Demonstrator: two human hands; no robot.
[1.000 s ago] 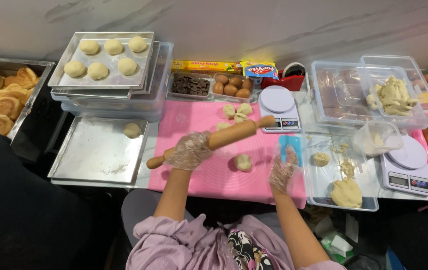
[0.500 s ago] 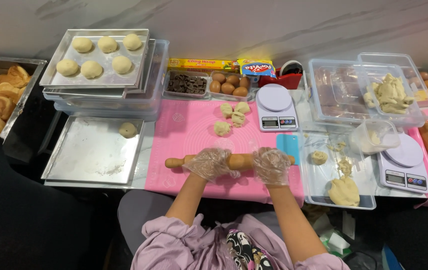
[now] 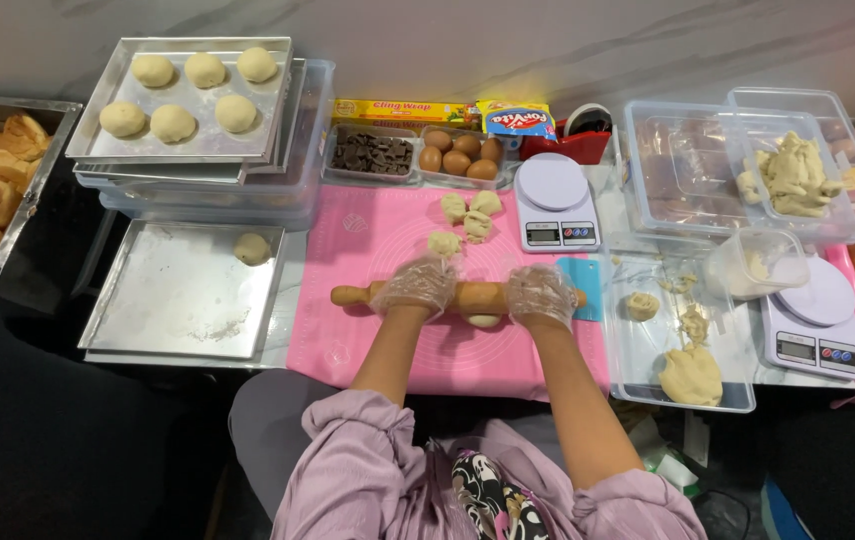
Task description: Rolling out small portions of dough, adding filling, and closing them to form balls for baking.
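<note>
Pink mat [image 3: 388,340] bears a pin [image 3: 468,296]; left hand [image 3: 416,284] and right hand [image 3: 541,294], both curled over it, press it on dough [image 3: 485,321].

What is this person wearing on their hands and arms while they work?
Both the left hand and the right hand wear thin, clear, crinkly plastic gloves. The forearms are bare; loose lilac sleeves are pushed up to about the elbows.

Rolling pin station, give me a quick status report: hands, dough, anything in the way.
Left hand and right hand, both gloved, pressing on rolling pin. Dough piece under pin on pink mat. Loose dough pieces lie beyond the pin, apart from it.
</note>
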